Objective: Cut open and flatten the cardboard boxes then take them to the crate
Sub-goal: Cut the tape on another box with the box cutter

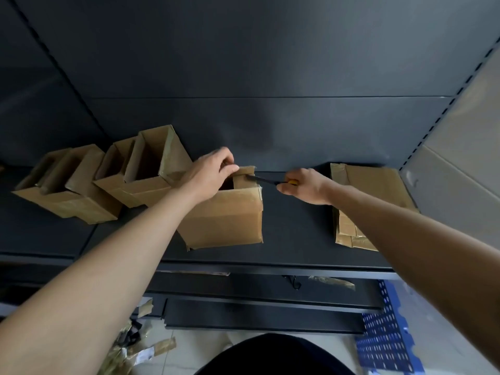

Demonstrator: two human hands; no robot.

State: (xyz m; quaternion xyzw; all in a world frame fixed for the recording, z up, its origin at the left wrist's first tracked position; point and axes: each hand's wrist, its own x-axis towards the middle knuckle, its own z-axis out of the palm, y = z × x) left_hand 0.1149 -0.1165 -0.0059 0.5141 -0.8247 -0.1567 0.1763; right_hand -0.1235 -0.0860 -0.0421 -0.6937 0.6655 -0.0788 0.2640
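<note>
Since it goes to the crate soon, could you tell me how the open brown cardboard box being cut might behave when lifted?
The open brown cardboard box is probably light: what shows of its inside looks empty. It may flex, since its bottom corner is already split. The left hand steadies its rim, so it may slide on the smooth dark shelf.

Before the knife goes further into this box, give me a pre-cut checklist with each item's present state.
1. Left hand steadying the box at its top flap: ok.
2. Right hand gripping the utility knife: ok.
3. Blade at the box's top right corner: ok.
4. Left fingers clear of the blade's path: not ok, they pinch right beside it.
5. Box resting flat on the shelf: ok.
6. Blade depth in the cardboard: cannot tell.
</note>
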